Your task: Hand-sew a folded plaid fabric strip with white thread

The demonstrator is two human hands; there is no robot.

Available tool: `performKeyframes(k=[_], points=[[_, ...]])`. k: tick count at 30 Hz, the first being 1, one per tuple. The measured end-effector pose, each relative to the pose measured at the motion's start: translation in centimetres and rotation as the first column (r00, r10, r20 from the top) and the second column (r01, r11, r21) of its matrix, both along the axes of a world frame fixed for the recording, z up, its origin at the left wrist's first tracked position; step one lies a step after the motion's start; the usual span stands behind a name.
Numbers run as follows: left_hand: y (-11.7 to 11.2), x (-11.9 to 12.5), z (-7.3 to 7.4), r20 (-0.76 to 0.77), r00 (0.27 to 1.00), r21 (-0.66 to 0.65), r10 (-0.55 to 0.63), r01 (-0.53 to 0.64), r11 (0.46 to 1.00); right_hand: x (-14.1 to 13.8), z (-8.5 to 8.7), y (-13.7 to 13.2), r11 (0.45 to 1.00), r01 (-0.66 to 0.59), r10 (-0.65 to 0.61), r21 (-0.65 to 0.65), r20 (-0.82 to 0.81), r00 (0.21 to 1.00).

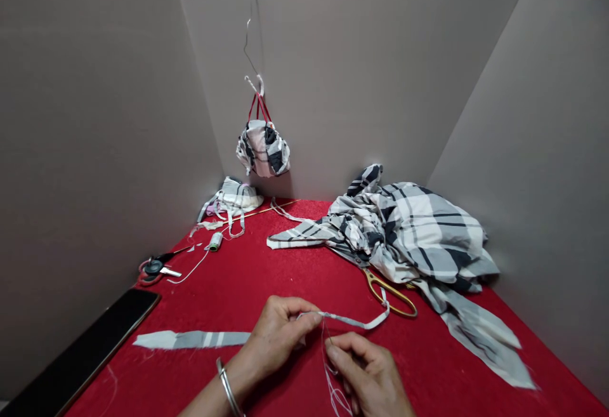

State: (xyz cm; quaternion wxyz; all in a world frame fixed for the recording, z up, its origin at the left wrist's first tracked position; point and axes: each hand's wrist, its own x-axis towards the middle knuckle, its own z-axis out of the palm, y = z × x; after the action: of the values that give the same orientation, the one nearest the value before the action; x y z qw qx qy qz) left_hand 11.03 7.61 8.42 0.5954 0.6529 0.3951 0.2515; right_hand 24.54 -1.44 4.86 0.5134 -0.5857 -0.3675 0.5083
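Note:
My left hand (278, 334), with a silver bangle on the wrist, pinches a grey and white fabric strip (209, 339) between thumb and forefinger. To the left the strip lies flat and frayed; on the right it runs on as a narrow folded band (351, 321), curling toward gold scissor handles (390, 293). Just below, my right hand (368, 372) has thumb and forefinger closed on what looks like a thin needle, mostly hidden by the fingers. White thread (329, 376) drops from the strip and loops beside the right hand.
Heaped checked cloth (428, 233) covers the right of the red tabletop (285, 271). Left are a phone (90, 350), small snips (153, 268), a thread spool (216, 241) and cloth pieces (235, 196). A checked fabric pouch (263, 148) hangs before the grey back panel (352, 74).

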Motion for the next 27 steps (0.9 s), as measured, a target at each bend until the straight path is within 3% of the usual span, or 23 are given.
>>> performKeyframes(k=[27], points=[[-0.17, 0.18, -0.58, 0.03, 0.999, 0.007, -0.013, 0.013, 1.0, 0.45, 0.11, -0.04, 0.998, -0.066, 0.067, 0.007, -0.009, 0.998]])
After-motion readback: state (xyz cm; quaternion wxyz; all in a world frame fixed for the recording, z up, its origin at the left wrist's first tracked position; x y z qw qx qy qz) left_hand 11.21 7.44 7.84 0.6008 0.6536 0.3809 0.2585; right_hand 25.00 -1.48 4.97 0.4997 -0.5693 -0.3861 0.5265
